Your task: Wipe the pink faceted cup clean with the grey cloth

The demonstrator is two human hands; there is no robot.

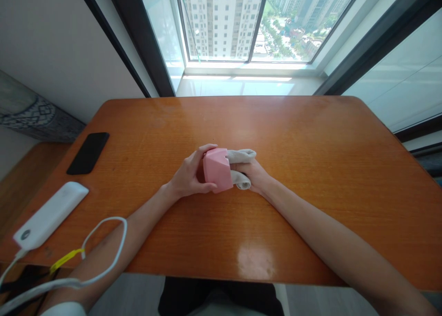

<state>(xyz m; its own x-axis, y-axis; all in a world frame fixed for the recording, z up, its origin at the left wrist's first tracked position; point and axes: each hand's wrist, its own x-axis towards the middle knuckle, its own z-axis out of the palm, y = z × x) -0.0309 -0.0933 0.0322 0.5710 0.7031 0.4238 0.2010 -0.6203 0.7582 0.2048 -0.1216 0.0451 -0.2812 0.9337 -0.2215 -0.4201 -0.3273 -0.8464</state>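
A pink faceted box (217, 169) rests at the middle of the orange wooden table (311, 169). My left hand (189, 174) wraps around its left side, fingers curled over the top edge. My right hand (254, 174) is closed on a grey-white cloth (241, 156) and presses it against the right side of the pink box. Part of the cloth bulges out below the fingers beside the box.
A black phone (88, 152) lies flat near the table's left edge. A white power bank (50, 214) sits at the front left with a white cable (103, 256) and a yellow tie (65, 259) looping over my left forearm. Large windows stand behind the table.
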